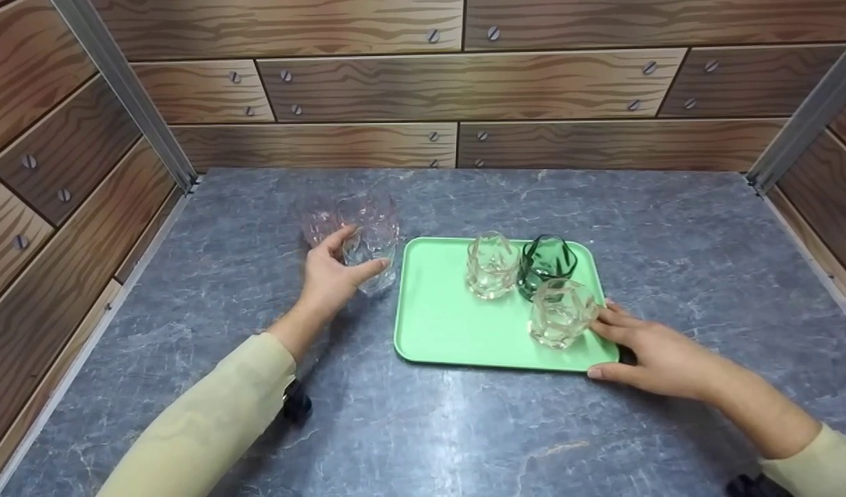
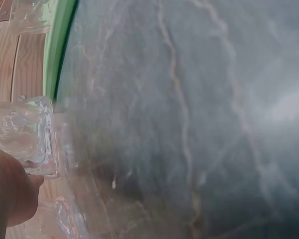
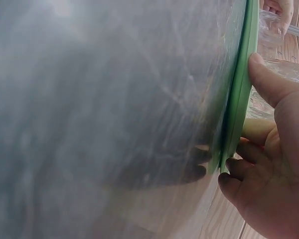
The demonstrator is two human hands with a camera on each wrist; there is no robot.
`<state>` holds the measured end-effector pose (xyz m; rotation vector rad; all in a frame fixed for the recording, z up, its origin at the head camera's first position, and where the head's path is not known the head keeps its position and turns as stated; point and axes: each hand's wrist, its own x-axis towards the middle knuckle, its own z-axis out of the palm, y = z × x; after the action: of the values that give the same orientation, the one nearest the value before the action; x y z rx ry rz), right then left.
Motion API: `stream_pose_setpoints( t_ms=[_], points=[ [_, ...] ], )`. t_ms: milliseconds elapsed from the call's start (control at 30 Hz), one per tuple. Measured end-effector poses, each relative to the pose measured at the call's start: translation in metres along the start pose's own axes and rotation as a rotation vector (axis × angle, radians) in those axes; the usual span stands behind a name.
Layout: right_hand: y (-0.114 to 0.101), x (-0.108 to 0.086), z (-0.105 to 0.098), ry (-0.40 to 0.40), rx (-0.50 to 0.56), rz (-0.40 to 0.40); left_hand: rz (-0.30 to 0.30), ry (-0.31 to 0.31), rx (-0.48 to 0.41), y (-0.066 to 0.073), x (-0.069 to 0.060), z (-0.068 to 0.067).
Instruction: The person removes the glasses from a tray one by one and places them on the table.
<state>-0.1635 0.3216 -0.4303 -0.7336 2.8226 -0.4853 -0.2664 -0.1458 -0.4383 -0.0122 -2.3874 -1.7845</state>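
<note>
My left sleeve (image 1: 202,414) is pale yellow-green and plain, with soft creases and a cuff that stops just short of the wrist. My right sleeve (image 1: 820,461) matches its colour and ends farther up, leaving more forearm uncovered. A small, lumpy black device (image 1: 298,402) sits under the left cuff; another black piece (image 1: 758,486), partly cut off, shows by the right one. My left hand (image 1: 332,275) and right hand (image 1: 661,355) are bare.
</note>
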Motion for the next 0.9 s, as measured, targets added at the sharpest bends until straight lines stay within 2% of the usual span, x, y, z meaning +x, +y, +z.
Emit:
stream_pose_setpoints(
  t_ms=[100,333,900],
  points=[
    [0.0003,0.0,0.0007,-0.001,-0.003,-0.001,-0.002,-0.009,0.001,-0.0015,0.0008,0.0006],
    [0.0012,0.0,0.0013,0.001,-0.013,-0.008,-0.05,-0.032,0.019,-0.0007,0.0013,-0.0004],
    [-0.0007,0.0,0.0005,-0.013,-0.021,0.009,-0.029,-0.023,-0.025,-0.0065,0.0022,0.0021]
  ],
)
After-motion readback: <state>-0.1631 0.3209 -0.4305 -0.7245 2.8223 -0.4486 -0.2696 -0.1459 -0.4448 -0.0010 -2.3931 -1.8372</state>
